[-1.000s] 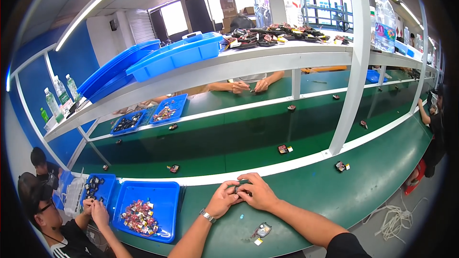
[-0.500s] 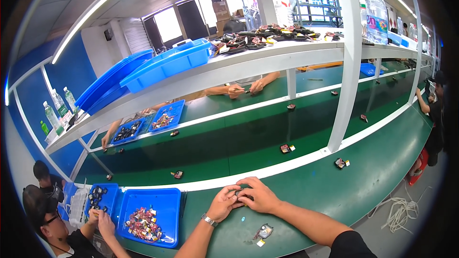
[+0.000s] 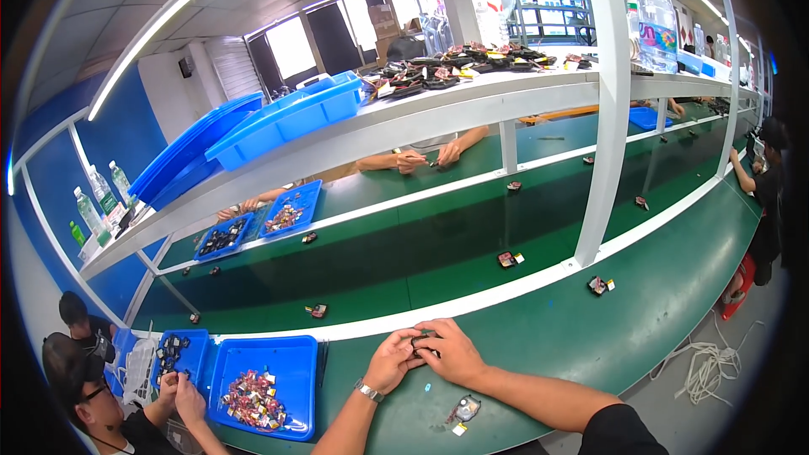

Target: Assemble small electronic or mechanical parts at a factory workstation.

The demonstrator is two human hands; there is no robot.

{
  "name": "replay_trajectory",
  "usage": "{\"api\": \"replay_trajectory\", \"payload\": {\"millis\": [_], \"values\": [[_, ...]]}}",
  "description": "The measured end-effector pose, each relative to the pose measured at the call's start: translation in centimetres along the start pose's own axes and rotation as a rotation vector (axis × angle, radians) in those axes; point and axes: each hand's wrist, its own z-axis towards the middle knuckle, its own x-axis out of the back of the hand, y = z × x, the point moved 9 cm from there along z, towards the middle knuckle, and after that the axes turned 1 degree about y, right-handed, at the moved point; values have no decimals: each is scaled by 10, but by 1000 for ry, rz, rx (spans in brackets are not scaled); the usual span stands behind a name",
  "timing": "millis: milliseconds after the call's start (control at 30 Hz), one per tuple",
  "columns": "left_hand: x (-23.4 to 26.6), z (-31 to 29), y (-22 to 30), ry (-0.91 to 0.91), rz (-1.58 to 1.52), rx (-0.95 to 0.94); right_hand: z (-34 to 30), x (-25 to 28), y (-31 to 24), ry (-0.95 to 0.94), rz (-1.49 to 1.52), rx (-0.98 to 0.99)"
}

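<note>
Both of my hands meet over the near edge of the green bench. My left hand [image 3: 393, 360] and my right hand [image 3: 449, 350] pinch one small dark part [image 3: 419, 342] between their fingertips; most of it is hidden by the fingers. A metal watch sits on my left wrist. A small dark and silver part [image 3: 465, 409] with a yellow tag lies on the bench just below my right forearm. To my left stands a blue tray [image 3: 299, 364] holding several small colourful parts.
A green conveyor belt [image 3: 404, 261] carries small dark parts past a white post [image 3: 611, 118]. A shelf above holds blue bins [image 3: 286, 118], parts and water bottles. A person at lower left works over another blue tray [image 3: 195, 345]. Other people's hands work across the belt. White cord lies on the floor at right.
The view has tilted and shifted slightly, so the shelf and belt sit lower in the picture. My hands stay together on the small part in the same spot.
</note>
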Motion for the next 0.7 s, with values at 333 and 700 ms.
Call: {"api": "replay_trajectory", "payload": {"millis": [333,700], "values": [[-2,0,2,70,22,-21,-4,-4,11,72,56,-66],[-8,-1,7,-21,-100,-52,3,7,-9,67,28,46]]}}
